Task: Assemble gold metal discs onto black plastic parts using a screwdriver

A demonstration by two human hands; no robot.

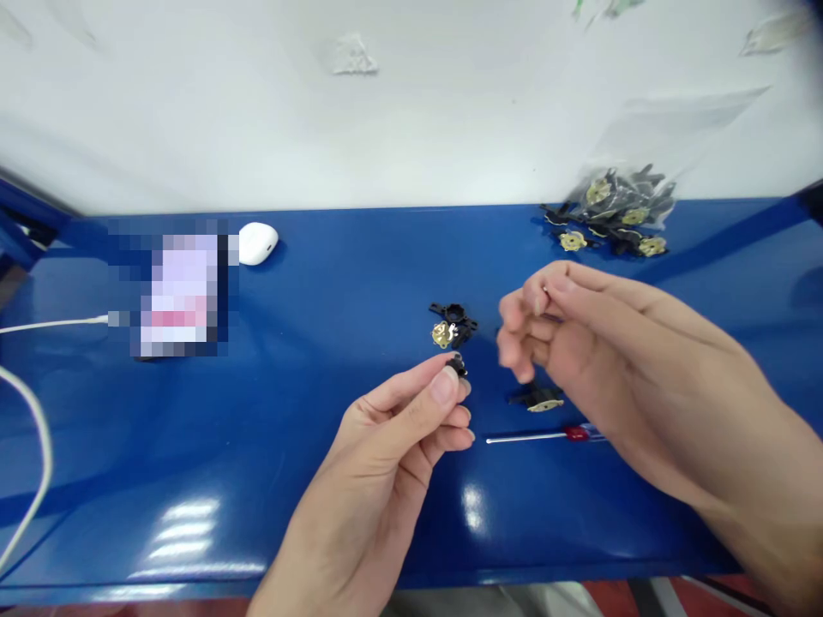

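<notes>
Between thumb and fingertips, my left hand (399, 437) pinches a small black part (457, 367), mostly covered by the thumb. My right hand (597, 343) is raised to the right, thumb and forefinger pressed together around a tiny shiny bit (546, 290) too small to name. Just beyond the left fingertips lie loose black plastic pieces (455, 314) and a small brass-coloured plate (442, 333). Below the right fingers rests a black part with a brass-coloured face (540, 398). A screwdriver (533, 438) with a red and clear handle lies nearby, its handle partly behind my right hand.
Several black and brass-coloured parts (633, 206) are heaped at the back right, some in a clear plastic bag. A blurred-out phone-like device (180, 296), a white earbud case (258, 243) and a white cable (39, 420) occupy the left. A white wall backs the blue tabletop (334, 291).
</notes>
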